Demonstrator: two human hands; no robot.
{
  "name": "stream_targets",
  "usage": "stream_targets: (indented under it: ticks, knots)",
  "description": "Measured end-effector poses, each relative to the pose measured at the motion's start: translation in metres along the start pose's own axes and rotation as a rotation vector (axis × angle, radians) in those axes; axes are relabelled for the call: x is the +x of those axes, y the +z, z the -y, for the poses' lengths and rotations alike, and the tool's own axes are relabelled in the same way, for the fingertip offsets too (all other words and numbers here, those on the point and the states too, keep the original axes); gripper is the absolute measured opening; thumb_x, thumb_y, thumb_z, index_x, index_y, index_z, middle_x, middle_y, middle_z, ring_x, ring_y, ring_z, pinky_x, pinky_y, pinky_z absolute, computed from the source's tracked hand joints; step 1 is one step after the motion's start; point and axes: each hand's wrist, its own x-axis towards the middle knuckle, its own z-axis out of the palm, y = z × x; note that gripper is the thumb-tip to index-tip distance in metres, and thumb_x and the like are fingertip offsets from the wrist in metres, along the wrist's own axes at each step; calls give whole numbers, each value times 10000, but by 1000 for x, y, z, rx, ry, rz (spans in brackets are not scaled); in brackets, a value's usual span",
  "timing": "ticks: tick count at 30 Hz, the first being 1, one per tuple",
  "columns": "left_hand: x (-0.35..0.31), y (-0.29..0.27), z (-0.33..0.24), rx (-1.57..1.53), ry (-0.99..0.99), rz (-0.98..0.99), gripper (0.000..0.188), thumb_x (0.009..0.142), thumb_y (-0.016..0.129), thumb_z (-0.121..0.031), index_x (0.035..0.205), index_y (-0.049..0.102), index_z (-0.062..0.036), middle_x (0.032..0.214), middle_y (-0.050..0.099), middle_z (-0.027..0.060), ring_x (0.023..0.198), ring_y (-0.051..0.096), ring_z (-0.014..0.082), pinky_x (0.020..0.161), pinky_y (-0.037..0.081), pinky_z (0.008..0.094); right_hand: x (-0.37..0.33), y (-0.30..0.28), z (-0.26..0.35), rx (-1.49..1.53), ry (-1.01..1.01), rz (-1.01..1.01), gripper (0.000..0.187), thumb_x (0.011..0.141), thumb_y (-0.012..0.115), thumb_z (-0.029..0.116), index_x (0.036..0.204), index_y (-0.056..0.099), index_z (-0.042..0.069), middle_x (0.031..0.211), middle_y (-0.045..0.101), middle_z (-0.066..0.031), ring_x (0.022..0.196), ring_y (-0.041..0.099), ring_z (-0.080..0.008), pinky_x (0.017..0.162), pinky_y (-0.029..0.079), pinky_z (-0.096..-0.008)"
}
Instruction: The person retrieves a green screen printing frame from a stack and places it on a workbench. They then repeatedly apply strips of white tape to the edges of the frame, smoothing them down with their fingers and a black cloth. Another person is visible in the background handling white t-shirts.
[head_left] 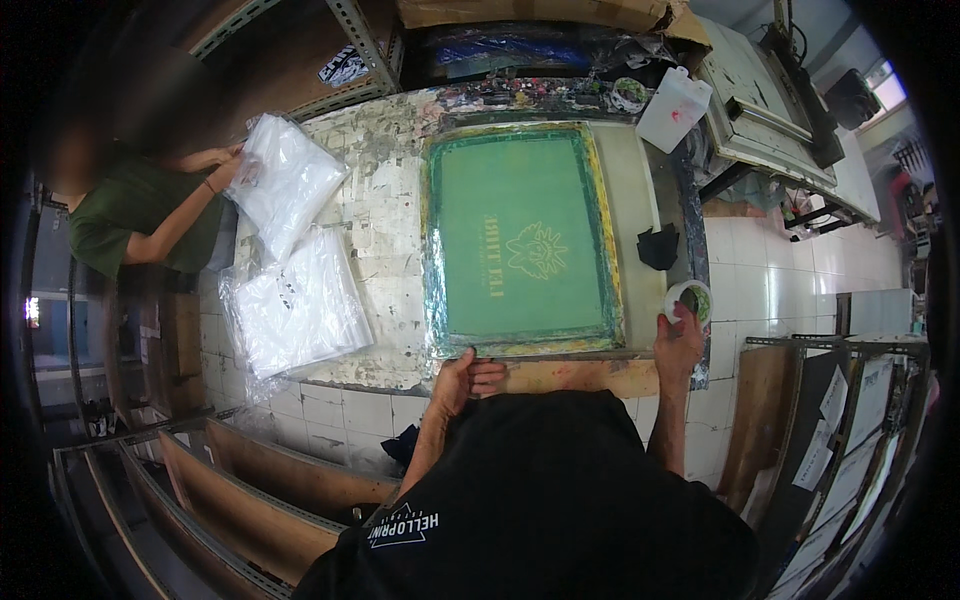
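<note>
A screen-printing frame (515,290) with green mesh, a pale stencil design and a taped border lies flat on the worktable. My left hand (466,381) is at the near left corner of the frame, fingers extended to the right and thumb up, with nothing visible in it. At the table's right edge, my right hand (680,345) grips the near side of a roll of white tape (674,302), its fingers reaching the core. A black scrap of cloth or card (657,247) lies just beyond the roll.
Clear plastic bags of folded white fabric (305,305) lie at the table's left, where another person's hands (215,165) handle one bag. A white plastic jug (674,110) stands at the far right. Wooden shelving (250,490) is at the lower left, a rack of frames (840,410) at the right.
</note>
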Motion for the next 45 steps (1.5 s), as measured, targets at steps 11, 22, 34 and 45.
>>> stream_targets:
  ticks: [11,22,34,45]
  knots:
    - [-3,0,-4,8,0,-58,638,972,486,-504,1149,532,107,1028,685,229,920,692,303,701,569,379,10,6,-69,-407,-140,120,403,664,727,40,1059,650,53,1154,605,-136,1122,509,-389,947,400,-490]
    - [-36,53,-81,544,551,4,405,917,668,-277,1209,621,0,1056,673,87,913,609,144,712,499,238,31,-30,75,194,-502,611,380,702,757,71,1063,644,31,1016,682,-163,1092,565,-376,1054,356,-456]
    - [-32,76,-91,438,719,-209,183,786,741,41,968,725,34,1054,690,117,905,651,170,809,532,275,10,17,174,280,-813,992,332,810,688,177,1092,605,23,990,654,-200,1036,574,-386,955,425,-444]
    - [-43,55,-102,246,884,-587,114,816,741,-56,848,714,50,710,691,98,651,640,126,596,480,247,25,3,166,97,-766,761,446,602,803,275,967,635,79,949,647,-162,1010,574,-329,1002,320,-435]
